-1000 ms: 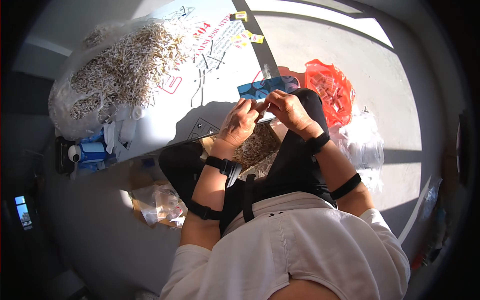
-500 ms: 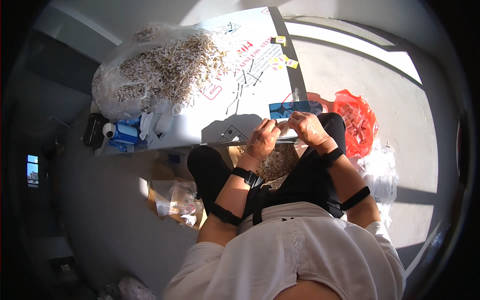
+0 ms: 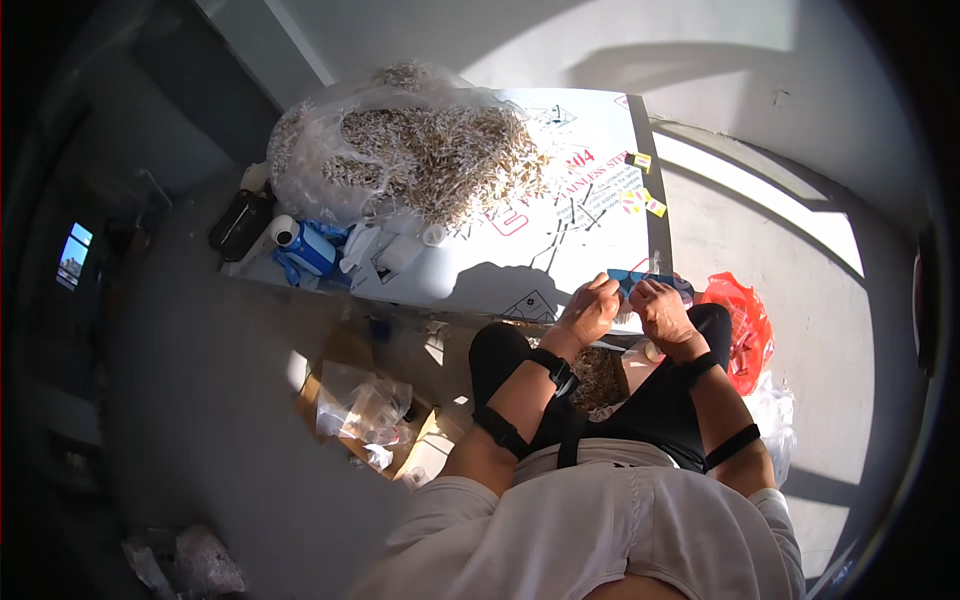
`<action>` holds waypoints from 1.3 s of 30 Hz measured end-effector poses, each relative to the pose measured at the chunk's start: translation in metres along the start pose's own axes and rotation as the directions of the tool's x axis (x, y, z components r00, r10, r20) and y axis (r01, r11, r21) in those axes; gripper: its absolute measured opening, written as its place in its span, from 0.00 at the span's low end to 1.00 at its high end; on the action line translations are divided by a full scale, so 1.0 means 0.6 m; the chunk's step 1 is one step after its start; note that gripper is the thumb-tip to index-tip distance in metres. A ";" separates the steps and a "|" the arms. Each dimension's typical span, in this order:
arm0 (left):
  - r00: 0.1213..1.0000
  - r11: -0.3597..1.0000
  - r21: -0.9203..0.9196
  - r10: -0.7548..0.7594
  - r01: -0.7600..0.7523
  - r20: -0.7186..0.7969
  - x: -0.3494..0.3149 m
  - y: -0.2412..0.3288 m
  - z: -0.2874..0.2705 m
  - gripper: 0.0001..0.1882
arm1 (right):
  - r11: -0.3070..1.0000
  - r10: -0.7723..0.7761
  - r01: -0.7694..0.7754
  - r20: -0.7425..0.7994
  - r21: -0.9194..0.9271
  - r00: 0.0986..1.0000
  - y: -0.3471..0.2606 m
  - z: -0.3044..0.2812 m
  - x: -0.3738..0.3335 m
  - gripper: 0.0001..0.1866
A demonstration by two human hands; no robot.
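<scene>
Over the near right edge of the white-topped table (image 3: 425, 283), my left hand (image 3: 590, 308) and my right hand (image 3: 662, 310) are close together, fingers bent in a pinch. Between them shows part of a small pale bundle of thin sticks (image 3: 625, 313), mostly covered by my fingers. Just beyond my fingertips lies a flat blue printed piece (image 3: 622, 281). A large heap of short thin sticks (image 3: 440, 150) spills from a clear plastic bag (image 3: 300, 150) at the far left. Below my hands, a box between my knees holds more loose sticks (image 3: 597, 380).
Small yellow-and-white boxes (image 3: 642, 203) and scattered dark strips (image 3: 575, 225) lie on the table. At its left corner are a blue-and-white bottle (image 3: 312, 252) and a black case (image 3: 242, 225). A red bag (image 3: 742, 330) stands right; an open carton (image 3: 345, 440) is on the floor left.
The whole view has shifted, so table and hands appear further right and lower. My hands stay together around the small bundle, which is now less visible.
</scene>
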State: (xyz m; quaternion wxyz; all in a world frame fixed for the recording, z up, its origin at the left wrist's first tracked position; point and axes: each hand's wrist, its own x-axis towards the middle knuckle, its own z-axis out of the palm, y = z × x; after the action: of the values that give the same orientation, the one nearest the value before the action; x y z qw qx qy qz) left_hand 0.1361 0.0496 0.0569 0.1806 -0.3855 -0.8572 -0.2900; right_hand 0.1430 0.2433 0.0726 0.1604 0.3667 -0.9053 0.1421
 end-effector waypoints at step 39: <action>0.976 0.954 -0.270 -0.174 0.134 -0.130 -0.049 0.056 -0.081 0.02 | 0.658 0.329 -0.193 -0.048 0.728 0.943 -0.093 -0.013 -0.001 0.08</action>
State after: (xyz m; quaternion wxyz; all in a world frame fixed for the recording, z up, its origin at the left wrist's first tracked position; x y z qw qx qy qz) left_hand 0.1847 0.0203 0.0905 0.1704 -0.3144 -0.8229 -0.4415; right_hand 0.1843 0.2080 0.0874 0.0624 0.2519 -0.8041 0.5348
